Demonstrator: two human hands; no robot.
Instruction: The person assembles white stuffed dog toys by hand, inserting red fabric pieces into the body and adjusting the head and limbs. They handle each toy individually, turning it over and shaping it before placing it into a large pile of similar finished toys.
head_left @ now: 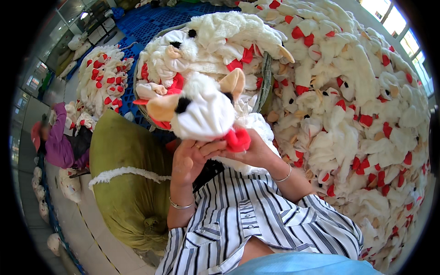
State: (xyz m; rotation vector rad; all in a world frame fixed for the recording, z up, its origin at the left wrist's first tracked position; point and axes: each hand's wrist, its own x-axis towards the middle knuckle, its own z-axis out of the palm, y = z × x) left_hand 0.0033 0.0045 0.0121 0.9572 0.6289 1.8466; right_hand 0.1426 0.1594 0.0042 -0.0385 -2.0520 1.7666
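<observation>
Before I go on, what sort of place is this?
Likely a soft-toy workshop: a plush toy being held, a heap of limp white plush pieces at the right, and a basket full of them ahead.

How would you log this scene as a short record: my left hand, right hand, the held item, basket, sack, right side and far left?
Left hand: holding the plush animal from below
Right hand: holding it near the red part
Held item: white face, tan ears, black patches
Basket: beyond the hands, heaped with similar plush pieces
Sack: olive green, white fluffy strip across it
Right side: large plush pile
Far left: co-worker in purple
</observation>
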